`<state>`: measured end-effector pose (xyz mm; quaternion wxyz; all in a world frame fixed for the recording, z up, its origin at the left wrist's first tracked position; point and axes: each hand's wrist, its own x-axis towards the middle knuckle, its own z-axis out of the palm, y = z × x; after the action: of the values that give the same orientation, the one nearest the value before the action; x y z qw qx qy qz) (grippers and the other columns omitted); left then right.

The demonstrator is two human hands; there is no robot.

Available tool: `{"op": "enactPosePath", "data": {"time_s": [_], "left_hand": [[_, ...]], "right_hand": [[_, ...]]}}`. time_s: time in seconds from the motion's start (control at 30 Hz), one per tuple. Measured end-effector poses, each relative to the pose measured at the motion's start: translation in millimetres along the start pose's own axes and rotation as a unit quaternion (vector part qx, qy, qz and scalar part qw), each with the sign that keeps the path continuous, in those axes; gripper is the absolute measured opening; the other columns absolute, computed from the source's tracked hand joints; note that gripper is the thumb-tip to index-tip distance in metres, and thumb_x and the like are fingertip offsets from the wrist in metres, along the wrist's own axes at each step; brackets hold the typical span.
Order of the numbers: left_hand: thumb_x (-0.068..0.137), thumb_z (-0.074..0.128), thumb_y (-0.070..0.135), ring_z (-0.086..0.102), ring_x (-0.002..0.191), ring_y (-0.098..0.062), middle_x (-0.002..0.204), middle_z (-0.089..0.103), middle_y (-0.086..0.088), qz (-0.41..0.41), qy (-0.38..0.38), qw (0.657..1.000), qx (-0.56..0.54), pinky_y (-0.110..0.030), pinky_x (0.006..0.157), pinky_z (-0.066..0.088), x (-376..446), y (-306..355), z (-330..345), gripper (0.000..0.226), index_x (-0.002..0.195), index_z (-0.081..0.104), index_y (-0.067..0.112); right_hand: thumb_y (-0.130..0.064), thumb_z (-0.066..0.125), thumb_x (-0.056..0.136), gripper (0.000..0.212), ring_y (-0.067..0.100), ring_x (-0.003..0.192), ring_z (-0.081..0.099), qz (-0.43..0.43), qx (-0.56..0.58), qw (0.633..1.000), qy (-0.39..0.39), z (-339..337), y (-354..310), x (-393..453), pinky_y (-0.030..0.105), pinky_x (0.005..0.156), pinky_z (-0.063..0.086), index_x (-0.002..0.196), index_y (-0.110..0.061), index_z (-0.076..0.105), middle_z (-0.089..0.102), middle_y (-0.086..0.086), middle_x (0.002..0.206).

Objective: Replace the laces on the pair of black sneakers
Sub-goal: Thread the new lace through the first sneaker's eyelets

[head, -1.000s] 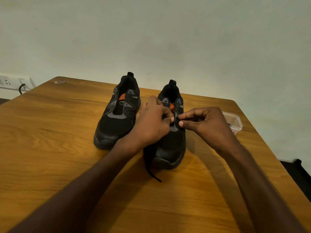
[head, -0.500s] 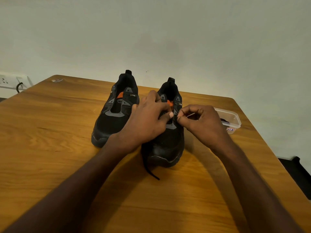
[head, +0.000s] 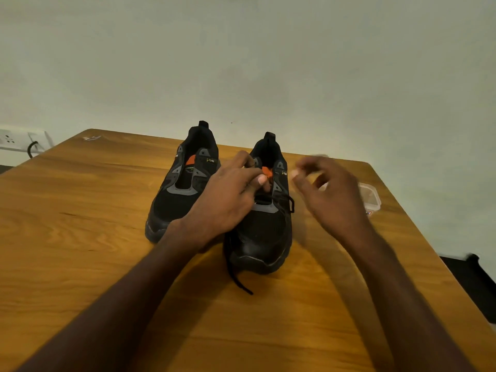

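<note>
Right hand (head: 330, 194) has pulled off the lace (head: 287, 201), now blurred, fingers loosely spread, gripping nothing. Unlaced left sneaker (head: 182, 183) mid-desk (head: 80, 224); left hand (head: 228, 200) pinches the right sneaker (head: 264, 237) tongue; plastic tub (head: 371, 197) at right edge.

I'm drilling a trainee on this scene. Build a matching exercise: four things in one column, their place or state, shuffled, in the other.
Things:
1. left sneaker
2. right sneaker
3. plastic container
4. wall socket

States or places:
A. by the table's right edge, behind the right hand
B. black lace trails from it onto the table
C. eyelets bare, no lace
D. beyond the table's far left corner

Pairs: 1-C, 2-B, 3-A, 4-D
</note>
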<state>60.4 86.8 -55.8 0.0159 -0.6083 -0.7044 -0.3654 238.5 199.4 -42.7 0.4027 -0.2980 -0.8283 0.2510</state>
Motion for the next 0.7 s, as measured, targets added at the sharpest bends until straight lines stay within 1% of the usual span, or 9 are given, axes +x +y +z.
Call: {"op": "enactPosePath", "data": {"time_s": [0.07,0.23,0.27,0.33,0.4,0.47,0.53,0.63,0.7], "left_hand": [[0.109,0.049,0.03,0.051,0.1,-0.012,0.111,0.046,0.006,0.004,0.004,1.0,0.003,-0.036,0.087,0.051,0,0,0,0.027,0.107,0.074,0.021],[0.109,0.049,0.032,0.051,0.098,-0.012,0.107,0.045,0.007,-0.005,0.008,1.0,-0.012,-0.032,0.085,0.048,1,0,2,0.027,0.105,0.075,0.024],[0.109,0.049,0.032,0.051,0.098,-0.012,0.106,0.044,0.007,-0.009,0.005,1.0,-0.016,-0.031,0.085,0.047,1,0,1,0.027,0.104,0.075,0.025],[0.109,0.05,0.032,0.051,0.098,-0.012,0.105,0.044,0.007,-0.012,0.003,1.0,-0.029,-0.03,0.085,0.046,1,0,1,0.027,0.103,0.076,0.025],[0.108,0.05,0.032,0.052,0.097,-0.012,0.102,0.045,0.007,-0.013,0.011,0.999,-0.042,-0.029,0.084,0.045,1,0,1,0.027,0.103,0.076,0.026],[0.108,0.051,0.033,0.051,0.095,-0.011,0.099,0.046,0.008,-0.013,0.02,0.999,-0.046,-0.03,0.083,0.044,0,-1,1,0.027,0.103,0.076,0.026],[0.108,0.05,0.033,0.05,0.093,-0.01,0.095,0.046,0.009,-0.016,0.025,0.998,-0.05,-0.03,0.081,0.041,1,-1,2,0.027,0.103,0.075,0.026],[0.109,0.05,0.034,0.047,0.089,-0.009,0.092,0.045,0.008,-0.016,0.026,0.998,-0.051,-0.03,0.077,0.039,1,-1,3,0.027,0.103,0.075,0.026],[0.109,0.049,0.033,0.045,0.085,-0.006,0.091,0.044,0.008,-0.016,0.029,0.998,-0.048,-0.03,0.074,0.04,1,-1,3,0.027,0.104,0.075,0.025]], "right_hand": [[-0.044,0.07,0.094,0.022,0.0,0.086,0.059,-0.01,-0.04,0.994,-0.101,10,-1,-4,0.02,0.067,0.047,0.113,-0.032,0.068,0.065,-0.018,0.1],[-0.024,0.071,0.097,0.008,-0.005,0.086,0.062,0.024,0.003,0.992,-0.122,10,-1,-3,0.014,0.069,0.046,0.093,-0.03,0.07,0.068,-0.015,0.089],[-0.02,0.069,0.098,0.011,-0.01,0.086,0.06,0.024,0.004,0.996,-0.083,11,-1,-3,0.009,0.067,0.043,0.092,-0.029,0.07,0.067,-0.018,0.089],[-0.015,0.065,0.1,0.012,-0.012,0.087,0.059,0.041,0.026,0.995,0.088,9,-2,-4,0.01,0.068,0.047,0.094,-0.025,0.068,0.063,-0.022,0.088],[-0.017,0.059,0.101,0.009,0.001,0.092,0.062,0.076,0.01,0.958,0.275,1,-1,-2,0.031,0.08,0.053,0.098,-0.023,0.066,0.062,-0.018,0.092],[-0.023,0.056,0.1,0.011,0.018,0.105,0.058,0.097,-0.08,0.93,0.344,-10,4,0,0.04,0.088,0.043,0.105,-0.023,0.066,0.06,-0.007,0.106],[-0.032,0.056,0.1,0.014,0.021,0.112,0.053,0.036,-0.126,0.949,0.288,-14,7,3,0.042,0.092,0.04,0.108,-0.027,0.067,0.059,-0.002,0.114],[-0.064,0.054,0.096,0.034,0.015,0.11,0.053,-0.036,-0.105,0.992,0.06,-1,-2,1,0.042,0.088,0.044,0.099,-0.034,0.07,0.06,-0.009,0.113],[-0.074,0.052,0.087,0.04,0.011,0.108,0.052,-0.045,-0.136,0.986,-0.086,10,-3,-3,0.042,0.088,0.045,0.093,-0.037,0.066,0.058,-0.013,0.11]]}}
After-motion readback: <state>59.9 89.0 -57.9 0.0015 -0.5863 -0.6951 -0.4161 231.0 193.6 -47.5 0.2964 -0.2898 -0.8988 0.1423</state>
